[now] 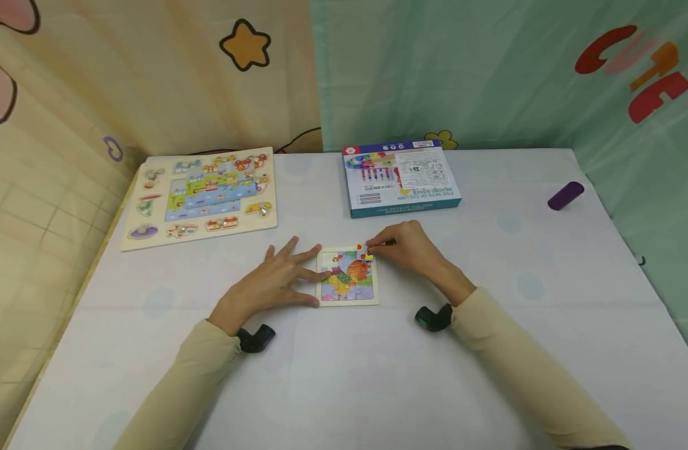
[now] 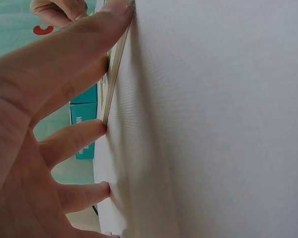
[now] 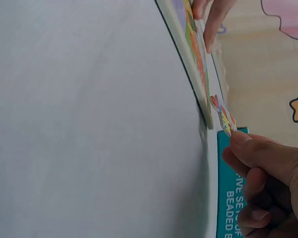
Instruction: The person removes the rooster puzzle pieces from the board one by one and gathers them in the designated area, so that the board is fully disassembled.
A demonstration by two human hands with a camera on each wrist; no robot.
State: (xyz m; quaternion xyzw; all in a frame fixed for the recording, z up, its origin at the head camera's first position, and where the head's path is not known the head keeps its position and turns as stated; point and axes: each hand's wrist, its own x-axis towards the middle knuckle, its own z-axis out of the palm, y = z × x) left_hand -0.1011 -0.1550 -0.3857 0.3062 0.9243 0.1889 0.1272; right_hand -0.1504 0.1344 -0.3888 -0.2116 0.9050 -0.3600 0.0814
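Note:
A small square jigsaw puzzle (image 1: 348, 303) with a pale frame lies flat in the middle of the table, with a colourful picture inside. My left hand (image 1: 273, 278) has its fingers spread along the puzzle's left side, thumb at the lower left corner and one fingertip over the picture. In the left wrist view, the thumb (image 2: 84, 49) presses the frame's edge. Thumb and fingers of my right hand (image 1: 408, 247) pinch a colourful jigsaw piece (image 3: 224, 116). It is held tilted close over the puzzle's upper right corner, and its gripped end is hidden by the fingertips.
Back left lies a large wooden peg puzzle board (image 1: 155, 215), with smaller picture puzzles (image 1: 220, 187) stacked on it. Behind the jigsaw is a flat bead-set box (image 1: 403, 181). A purple cylinder (image 1: 566, 195) lies near the right table edge. Patterned curtains hang behind.

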